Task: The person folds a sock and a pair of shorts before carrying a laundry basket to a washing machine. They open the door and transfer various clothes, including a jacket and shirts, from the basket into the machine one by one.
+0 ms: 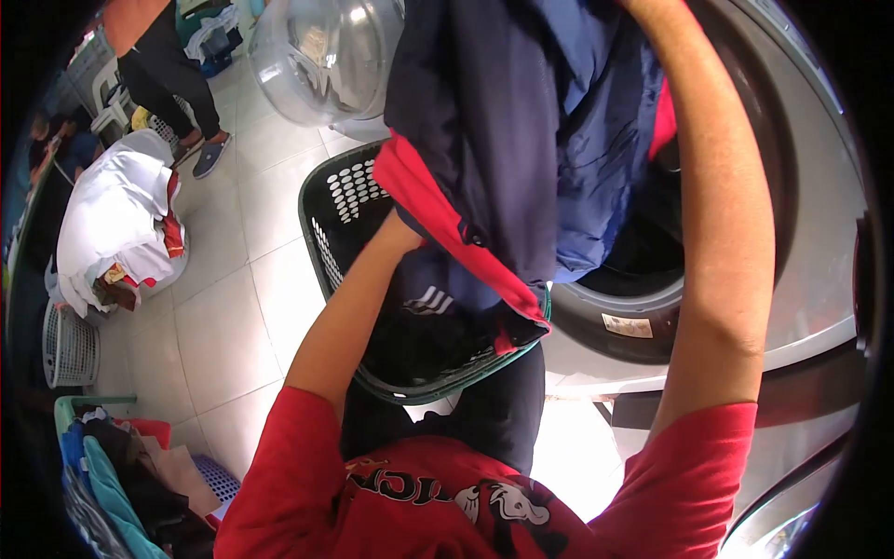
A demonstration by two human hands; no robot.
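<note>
A dark navy jacket with a red band hangs in front of me, between a dark green basket and the round opening of a front-loading machine. My left hand reaches under the jacket's red edge, over the basket; its fingers are hidden by the cloth. My right arm stretches up along the machine's opening to the jacket's upper part, and that hand is cut off at the top edge of the view. Dark clothes, one with white stripes, lie in the basket.
The machine's clear round door stands open beyond the basket. At the left are a heap of white laundry, a grey-white basket and a container of coloured clothes. A person in dark trousers stands at the upper left.
</note>
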